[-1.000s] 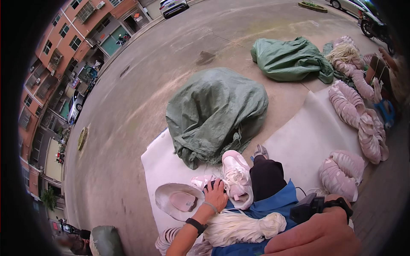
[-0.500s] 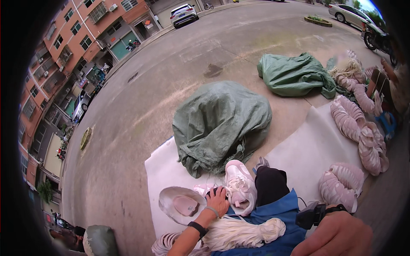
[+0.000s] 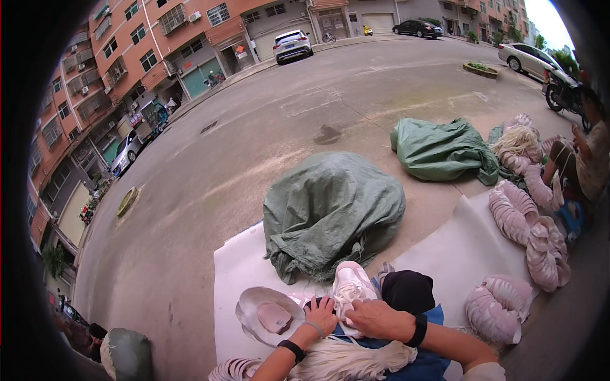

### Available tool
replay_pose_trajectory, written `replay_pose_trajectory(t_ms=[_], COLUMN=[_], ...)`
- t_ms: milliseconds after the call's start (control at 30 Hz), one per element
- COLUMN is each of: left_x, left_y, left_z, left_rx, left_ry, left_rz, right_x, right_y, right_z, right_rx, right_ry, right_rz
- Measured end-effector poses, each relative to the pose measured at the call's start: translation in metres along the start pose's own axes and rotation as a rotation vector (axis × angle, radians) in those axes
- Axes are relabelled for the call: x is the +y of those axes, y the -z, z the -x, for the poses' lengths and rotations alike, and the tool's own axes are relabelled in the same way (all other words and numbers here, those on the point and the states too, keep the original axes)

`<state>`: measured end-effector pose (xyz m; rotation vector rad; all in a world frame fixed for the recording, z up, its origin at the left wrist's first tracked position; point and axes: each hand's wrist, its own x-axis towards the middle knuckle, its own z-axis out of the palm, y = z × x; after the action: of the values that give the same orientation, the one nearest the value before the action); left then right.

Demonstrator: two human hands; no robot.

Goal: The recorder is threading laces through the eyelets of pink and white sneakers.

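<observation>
Head view: my right hand (image 3: 373,319) now at laces (image 3: 346,293) of pink-white shoe (image 3: 357,277), up from lower right earlier; fingers bent, can't tell if gripping. Left hand (image 3: 320,317) curled just beside shoe, hold unclear. Green sack (image 3: 333,206) just beyond shoe; lace bundle (image 3: 352,360) nearer me.

- The sneaker (image 3: 351,279) is coloured in pale pink and white.
- The lace bundle (image 3: 356,363) is toned cream.
- The stacked shoe uppers (image 3: 499,306) are banded in pink and white.
- The nearer sack (image 3: 330,203) is tinted greyish green; the farther sack (image 3: 438,152), brighter green.
- The ground sheet (image 3: 445,251) is coloured off-white.
</observation>
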<state>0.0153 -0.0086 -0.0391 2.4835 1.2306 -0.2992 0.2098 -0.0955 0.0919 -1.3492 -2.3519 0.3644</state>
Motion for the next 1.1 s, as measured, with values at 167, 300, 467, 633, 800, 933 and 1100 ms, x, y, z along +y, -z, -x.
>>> replay_pose_trajectory(t_ms=[167,300,467,633,800,933,1100], left_x=[-0.005,-0.025,-0.025,-0.011,-0.025,-0.027,-0.063], left_y=[0.006,-0.001,-0.005,-0.001,0.018,0.058,0.067], left_z=[0.002,0.004,-0.001,-0.002,0.019,0.063,0.128], left_rx=[0.027,0.016,0.005,0.156,0.274,0.526,0.99], left_ry=[-0.019,0.038,0.015,-0.081,-0.102,-0.142,0.092], left_rz=[0.017,0.023,0.016,0.027,0.315,0.508,0.647], right_x=[0.06,0.073,0.046,0.043,0.052,0.065,0.063], right_y=[-0.027,-0.066,-0.06,-0.053,-0.05,-0.054,-0.062], right_z=[0.026,0.023,0.011,0.015,0.018,0.01,-0.001], right_rx=[0.191,0.04,-0.246,-0.158,-0.21,-0.298,-0.319], right_ry=[-0.232,-0.26,-0.416,-0.51,-0.552,-0.661,-0.698], right_rz=[0.41,0.277,-0.131,-0.126,-0.087,-0.166,-0.244])
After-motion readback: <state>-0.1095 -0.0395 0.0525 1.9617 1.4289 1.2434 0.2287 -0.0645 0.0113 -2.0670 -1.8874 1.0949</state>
